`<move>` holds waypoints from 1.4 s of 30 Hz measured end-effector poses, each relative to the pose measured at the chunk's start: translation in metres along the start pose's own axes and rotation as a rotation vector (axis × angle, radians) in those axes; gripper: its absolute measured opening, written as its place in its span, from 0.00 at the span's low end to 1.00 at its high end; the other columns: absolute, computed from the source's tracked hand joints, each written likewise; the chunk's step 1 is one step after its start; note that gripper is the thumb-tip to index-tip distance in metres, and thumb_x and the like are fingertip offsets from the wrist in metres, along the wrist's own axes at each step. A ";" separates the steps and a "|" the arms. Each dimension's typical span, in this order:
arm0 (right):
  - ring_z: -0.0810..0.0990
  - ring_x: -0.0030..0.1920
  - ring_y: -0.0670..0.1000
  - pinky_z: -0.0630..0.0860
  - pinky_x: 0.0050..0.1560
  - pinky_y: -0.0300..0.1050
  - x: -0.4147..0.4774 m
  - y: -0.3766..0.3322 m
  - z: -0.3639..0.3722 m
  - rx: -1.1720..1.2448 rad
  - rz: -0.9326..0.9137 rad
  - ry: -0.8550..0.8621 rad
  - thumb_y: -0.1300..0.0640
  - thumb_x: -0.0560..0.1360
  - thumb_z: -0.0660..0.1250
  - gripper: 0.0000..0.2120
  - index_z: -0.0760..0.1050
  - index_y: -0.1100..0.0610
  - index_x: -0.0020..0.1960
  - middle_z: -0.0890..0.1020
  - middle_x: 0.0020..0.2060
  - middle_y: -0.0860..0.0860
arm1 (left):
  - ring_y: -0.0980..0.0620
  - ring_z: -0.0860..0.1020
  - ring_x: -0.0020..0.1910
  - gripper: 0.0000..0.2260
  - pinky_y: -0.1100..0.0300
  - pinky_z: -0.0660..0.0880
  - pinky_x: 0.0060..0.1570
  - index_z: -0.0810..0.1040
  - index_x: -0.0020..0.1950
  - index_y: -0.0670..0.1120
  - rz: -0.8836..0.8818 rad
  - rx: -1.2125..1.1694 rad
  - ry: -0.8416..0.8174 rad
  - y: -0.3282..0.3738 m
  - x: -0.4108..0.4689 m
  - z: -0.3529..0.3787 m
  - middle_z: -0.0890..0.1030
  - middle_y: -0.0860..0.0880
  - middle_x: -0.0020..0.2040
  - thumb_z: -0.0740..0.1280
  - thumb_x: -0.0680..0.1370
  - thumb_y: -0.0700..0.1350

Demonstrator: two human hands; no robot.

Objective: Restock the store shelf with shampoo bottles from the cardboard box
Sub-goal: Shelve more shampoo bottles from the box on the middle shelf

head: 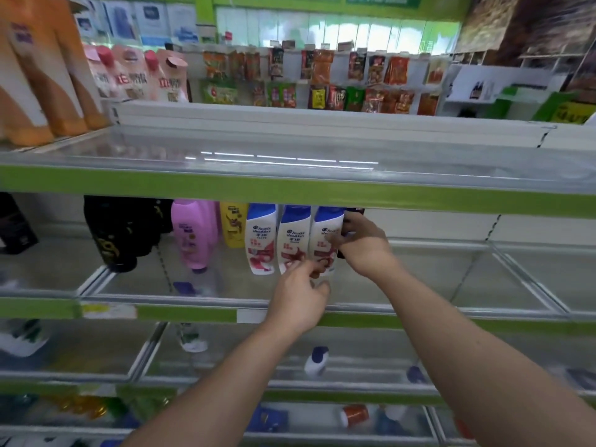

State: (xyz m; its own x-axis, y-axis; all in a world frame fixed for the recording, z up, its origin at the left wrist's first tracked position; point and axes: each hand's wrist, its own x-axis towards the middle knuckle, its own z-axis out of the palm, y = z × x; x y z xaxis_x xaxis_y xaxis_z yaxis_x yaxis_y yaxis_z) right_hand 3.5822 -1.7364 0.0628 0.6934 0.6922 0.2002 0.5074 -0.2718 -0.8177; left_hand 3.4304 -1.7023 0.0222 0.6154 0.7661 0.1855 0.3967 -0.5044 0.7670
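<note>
Three white shampoo bottles stand upright in a row on the middle shelf, back from its front edge, with a yellow bottle and a pink bottle to their left. The right hand has its fingers clamped on the rightmost bottle, and the left hand pinches its base. The shelf floor continues rightward, and the upper shelf overhangs closely.

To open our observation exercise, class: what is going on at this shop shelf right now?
A person is stocking a store shelf. Three white shampoo bottles with blue caps stand in a row, right of a pink bottle and a yellow bottle. Both hands are on the rightmost bottle: the left hand pinches its lower end, the right hand grips its right side. The cardboard box is out of view.
</note>
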 end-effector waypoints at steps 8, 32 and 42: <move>0.82 0.50 0.53 0.74 0.43 0.43 -0.034 0.030 0.033 -0.294 0.199 0.025 0.39 0.70 0.73 0.22 0.77 0.50 0.57 0.84 0.49 0.48 | 0.62 0.77 0.48 0.09 0.63 0.74 0.47 0.77 0.53 0.61 -0.009 -0.124 0.052 -0.004 -0.012 -0.010 0.76 0.60 0.53 0.68 0.77 0.47; 0.73 0.38 0.54 0.67 0.37 0.41 0.027 0.018 0.070 -0.582 0.297 0.111 0.46 0.80 0.62 0.11 0.76 0.52 0.46 0.75 0.38 0.51 | 0.63 0.77 0.47 0.11 0.62 0.76 0.48 0.80 0.56 0.57 0.007 -0.202 0.132 -0.024 -0.022 -0.043 0.79 0.59 0.49 0.70 0.75 0.44; 0.82 0.46 0.56 0.69 0.39 0.44 0.039 0.016 0.082 -0.677 0.274 0.175 0.51 0.81 0.59 0.10 0.76 0.53 0.56 0.82 0.46 0.52 | 0.64 0.77 0.47 0.12 0.65 0.76 0.44 0.79 0.55 0.59 -0.029 -0.230 0.105 -0.029 -0.024 -0.049 0.79 0.58 0.50 0.71 0.76 0.44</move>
State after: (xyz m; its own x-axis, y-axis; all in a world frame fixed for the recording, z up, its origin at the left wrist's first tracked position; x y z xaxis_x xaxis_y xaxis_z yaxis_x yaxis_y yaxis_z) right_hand 3.5751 -1.6591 0.0134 0.8826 0.4397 0.1663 0.4697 -0.8100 -0.3512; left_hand 3.3706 -1.6863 0.0258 0.5272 0.8220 0.2153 0.2399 -0.3870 0.8903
